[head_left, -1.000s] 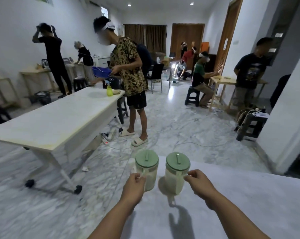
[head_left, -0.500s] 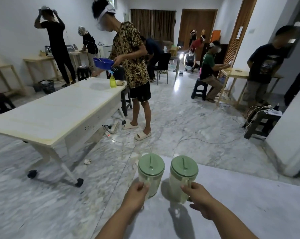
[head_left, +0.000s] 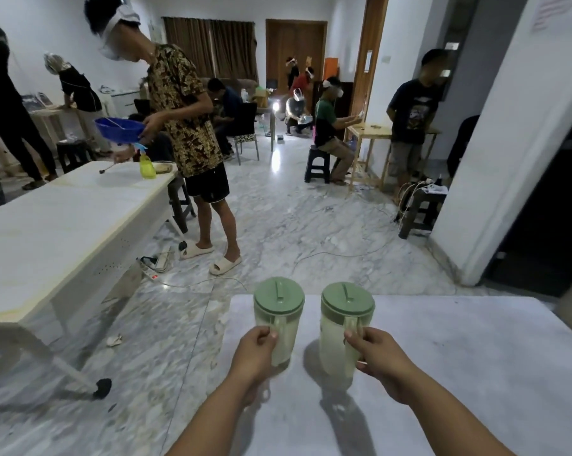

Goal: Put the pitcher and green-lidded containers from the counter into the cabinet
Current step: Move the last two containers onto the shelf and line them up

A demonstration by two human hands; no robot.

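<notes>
Ahead, marble counter [head_left: 459, 357], marble floor [head_left: 311, 232].

Both forearms are reaching forward, side by side and a little apart. The left hand [head_left: 256, 352] is closing its fingers around a handle, knuckles up. The right hand [head_left: 378, 355] is gripping in the same way, thumb on top.

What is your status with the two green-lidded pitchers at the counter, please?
Left hand shut on left pitcher handle. Right hand shut on right pitcher handle. Both upright over the counter. No cabinet in view; nothing blocking.
</notes>
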